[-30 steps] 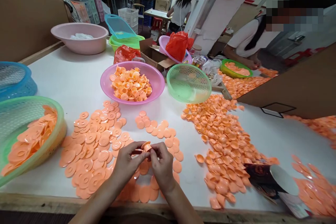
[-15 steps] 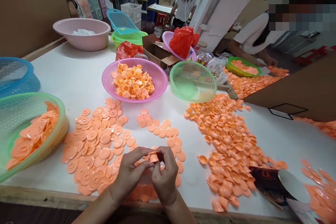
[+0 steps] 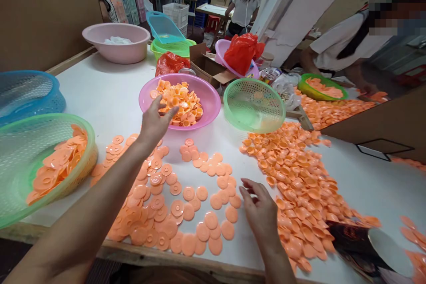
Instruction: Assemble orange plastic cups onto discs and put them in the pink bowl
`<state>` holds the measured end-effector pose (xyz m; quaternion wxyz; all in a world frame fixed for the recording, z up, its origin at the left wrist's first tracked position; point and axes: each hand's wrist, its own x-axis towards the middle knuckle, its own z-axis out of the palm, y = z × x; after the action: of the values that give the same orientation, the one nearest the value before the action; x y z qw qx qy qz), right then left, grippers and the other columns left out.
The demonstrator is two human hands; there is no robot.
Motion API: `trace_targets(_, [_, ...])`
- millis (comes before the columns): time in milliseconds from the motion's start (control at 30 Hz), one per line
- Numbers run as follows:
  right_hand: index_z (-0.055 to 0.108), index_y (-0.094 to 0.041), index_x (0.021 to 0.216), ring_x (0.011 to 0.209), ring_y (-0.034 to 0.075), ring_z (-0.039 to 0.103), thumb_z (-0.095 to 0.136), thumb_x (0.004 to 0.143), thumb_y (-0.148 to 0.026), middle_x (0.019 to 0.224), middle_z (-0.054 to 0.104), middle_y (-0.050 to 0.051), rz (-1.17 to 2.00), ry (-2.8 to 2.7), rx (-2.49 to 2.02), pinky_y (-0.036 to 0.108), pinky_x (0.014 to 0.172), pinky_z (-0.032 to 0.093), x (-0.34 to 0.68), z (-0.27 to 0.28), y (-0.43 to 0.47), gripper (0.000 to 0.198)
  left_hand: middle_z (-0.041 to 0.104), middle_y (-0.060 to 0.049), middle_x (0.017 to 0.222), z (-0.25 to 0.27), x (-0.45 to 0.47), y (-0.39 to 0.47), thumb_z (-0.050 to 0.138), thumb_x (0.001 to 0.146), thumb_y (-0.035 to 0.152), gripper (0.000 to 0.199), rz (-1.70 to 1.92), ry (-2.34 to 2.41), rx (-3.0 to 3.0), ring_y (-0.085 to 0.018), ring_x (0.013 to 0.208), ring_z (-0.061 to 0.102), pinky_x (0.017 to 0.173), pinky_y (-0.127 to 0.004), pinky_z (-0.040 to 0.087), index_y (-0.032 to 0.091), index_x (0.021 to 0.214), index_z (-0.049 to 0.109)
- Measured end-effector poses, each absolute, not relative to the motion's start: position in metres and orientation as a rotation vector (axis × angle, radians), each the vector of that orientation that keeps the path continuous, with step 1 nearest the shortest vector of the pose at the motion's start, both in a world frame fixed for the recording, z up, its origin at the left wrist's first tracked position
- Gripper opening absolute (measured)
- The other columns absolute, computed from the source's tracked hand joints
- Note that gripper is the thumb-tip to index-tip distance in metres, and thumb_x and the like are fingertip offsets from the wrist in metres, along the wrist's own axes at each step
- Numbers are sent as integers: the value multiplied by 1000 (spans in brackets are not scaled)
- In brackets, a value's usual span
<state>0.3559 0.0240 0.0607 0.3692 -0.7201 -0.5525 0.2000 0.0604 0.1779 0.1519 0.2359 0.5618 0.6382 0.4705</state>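
My left hand (image 3: 155, 122) reaches over the near edge of a bright pink basin (image 3: 213, 100), fingers apart and nothing in them. Inside the basin lies a heap of small orange cup-on-saucer pieces (image 3: 189, 108). Low on the right, my right hand (image 3: 261, 211) hovers above the white tabletop with loosely curled, parted fingers, and it looks bare. It sits between flat orange discs (image 3: 227, 230) and a wide pile of little orange cups (image 3: 302, 182). More discs are spread beneath my left forearm, which hides part of them.
At left stand a green basket (image 3: 89, 151) holding orange discs and a blue basket (image 3: 55, 97). A green colander (image 3: 254, 106) is right of the basin. Farther back are a pale pink tub (image 3: 133, 51), a cardboard box (image 3: 213, 73) and red bags (image 3: 242, 55). A co-worker's arm (image 3: 359, 77) shows at right.
The orange cup-and-disc piece has left my hands. My left hand went forward to the basin and opened; my right hand moved right, towards the cups. The view shifted slightly.
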Motion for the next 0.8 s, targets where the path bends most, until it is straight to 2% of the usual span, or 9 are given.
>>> trace_targets(67, [72, -18, 96, 86, 26, 61, 52, 80, -40, 94, 66, 12, 329, -1470, -1991, 41, 74, 51, 388, 46, 16, 33, 69, -3, 78, 145, 45, 175, 60, 83, 42, 29, 1104, 1747, 1734, -15, 73, 60, 67, -26, 44, 16, 90, 71])
trace_targets(167, [75, -19, 94, 92, 31, 58, 54, 76, -41, 92, 67, 13, 203, -1544, -2125, 47, 83, 47, 415, 29, -1, 36, 69, -2, 75, 100, 30, 136, 60, 80, 25, 13, 589, 1646, 2048, -18, 74, 60, 68, -29, 40, 21, 78, 72])
trace_targets(267, [74, -20, 98, 88, 28, 60, 54, 79, -41, 97, 68, 12, 278, -1506, -2105, 41, 79, 48, 416, 28, -9, 36, 69, -5, 85, 53, 27, 105, 56, 79, 16, 17, 364, 1707, 2208, -23, 86, 59, 72, -34, 35, 22, 76, 72])
trace_targets(367, [72, -19, 105, 81, 23, 62, 55, 81, -42, 103, 66, 11, 292, -1382, -2082, 36, 71, 50, 413, 34, -8, 37, 68, -7, 93, 32, 40, 103, 51, 85, 19, 22, 402, 1731, 2248, -24, 92, 58, 74, -35, 34, 23, 86, 72])
trace_targets(433, [72, -18, 103, 83, 25, 62, 56, 80, -42, 104, 67, 12, 198, -1349, -2117, 38, 74, 49, 416, 36, -6, 37, 68, -7, 97, 32, 50, 109, 50, 87, 20, 23, 483, 1705, 2252, -24, 95, 58, 76, -35, 34, 23, 96, 71])
trace_targets(533, [73, -17, 95, 91, 28, 62, 52, 80, -39, 99, 69, 14, 166, -1336, -2134, 41, 80, 49, 426, 41, -11, 34, 68, -8, 92, 37, 56, 106, 50, 87, 23, 21, 550, 1627, 2259, -22, 88, 58, 74, -34, 37, 20, 85, 71])
trace_targets(633, [73, -18, 89, 89, 26, 64, 50, 82, -37, 91, 71, 11, 324, -1289, -2106, 38, 77, 51, 429, 49, -21, 31, 67, -6, 88, 30, 48, 91, 54, 86, 31, 22, 531, 1577, 2316, -23, 83, 58, 71, -34, 37, 22, 75, 70])
trace_targets(800, [73, -21, 85, 73, 23, 65, 61, 77, -39, 81, 72, 8, 666, -1384, -2069, 33, 65, 52, 400, 55, -24, 24, 68, -6, 101, 16, 31, 71, 56, 87, 37, 21, 625, 1537, 2306, -24, 96, 58, 80, -36, 41, 24, 90, 72])
